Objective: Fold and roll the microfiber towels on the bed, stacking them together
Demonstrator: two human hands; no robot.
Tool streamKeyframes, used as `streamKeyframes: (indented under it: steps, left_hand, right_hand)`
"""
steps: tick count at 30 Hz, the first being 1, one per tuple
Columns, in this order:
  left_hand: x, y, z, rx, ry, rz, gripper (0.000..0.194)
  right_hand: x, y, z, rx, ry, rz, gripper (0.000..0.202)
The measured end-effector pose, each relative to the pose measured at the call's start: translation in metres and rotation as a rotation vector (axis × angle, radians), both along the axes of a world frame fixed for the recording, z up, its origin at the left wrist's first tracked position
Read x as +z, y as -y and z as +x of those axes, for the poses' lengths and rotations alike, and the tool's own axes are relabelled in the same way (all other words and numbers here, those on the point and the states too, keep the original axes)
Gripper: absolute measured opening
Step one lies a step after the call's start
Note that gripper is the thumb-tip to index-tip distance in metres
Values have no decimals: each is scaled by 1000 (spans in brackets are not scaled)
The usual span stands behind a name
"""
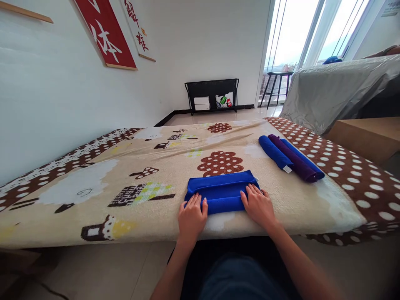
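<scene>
Both hands [192,213] [260,206], blue cloth [221,191] beneath

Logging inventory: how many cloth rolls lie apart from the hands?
3, side by side on the blanket, to the right of the right hand: left blue roll, purple roll in the middle, right blue roll, partly hidden by the purple one. Any beneath would be hidden.

1. A wide, blanket-covered bed [156,225] is used as the support, patterned in cream and edged with white-dotted brown borders [340,166].
2. Near its front edge, a folded blue cloth [221,192] is laid lengthwise.
3. To the right, a purple roll [295,159] is flanked by a left blue roll [273,151] and a right blue roll [306,159].
</scene>
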State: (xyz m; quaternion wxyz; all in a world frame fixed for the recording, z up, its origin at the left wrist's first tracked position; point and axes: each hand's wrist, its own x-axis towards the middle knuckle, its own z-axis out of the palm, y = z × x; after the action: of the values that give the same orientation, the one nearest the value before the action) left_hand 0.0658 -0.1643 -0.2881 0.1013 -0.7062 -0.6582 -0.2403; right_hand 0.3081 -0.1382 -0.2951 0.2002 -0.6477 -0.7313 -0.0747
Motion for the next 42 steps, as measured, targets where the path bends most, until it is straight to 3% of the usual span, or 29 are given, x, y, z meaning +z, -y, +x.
streamKeyframes:
  steps: [5, 10, 12, 16, 18, 22, 30, 34, 36, 39, 42]
  left_hand:
    - [3, 7, -12, 70, -30, 12, 39]
    - [8, 5, 16, 118, -89, -11, 44]
    - [9, 2, 30, 49, -94, -42, 45]
    - [12, -11, 47, -268, -56, -151, 41]
    - [13, -15, 49, -294, -37, -181, 42]
    - [12, -11, 42, -145, -33, -160, 44]
    - [8, 7, -5, 91, -49, -127, 47]
    - [11, 2, 6, 132, -95, -80, 48]
    - [13, -1, 23, 70, -98, -80, 46]
    - [17, -8, 46, -180, -76, -173, 43]
    - [20, -19, 55, -309, -73, -250, 44]
  right_hand:
    - [-5, 3, 13, -35, 26, 47, 48]
    - [2, 11, -13, 19, 29, 44, 47]
    - [6, 12, -28, 111, 10, 21, 46]
    - [11, 7, -48, 311, -16, -54, 45]
    - [13, 3, -50, 320, -31, -93, 45]
    - [14, -2, -38, 205, -57, -129, 48]
    - [3, -4, 14, -9, 0, -97, 53]
    - [7, -4, 4, -48, 35, -73, 51]
    - [10, -3, -13, 14, 38, -71, 49]
    - [14, -3, -37, 211, 16, -100, 46]
    - [15, -8, -47, 300, -26, -150, 44]
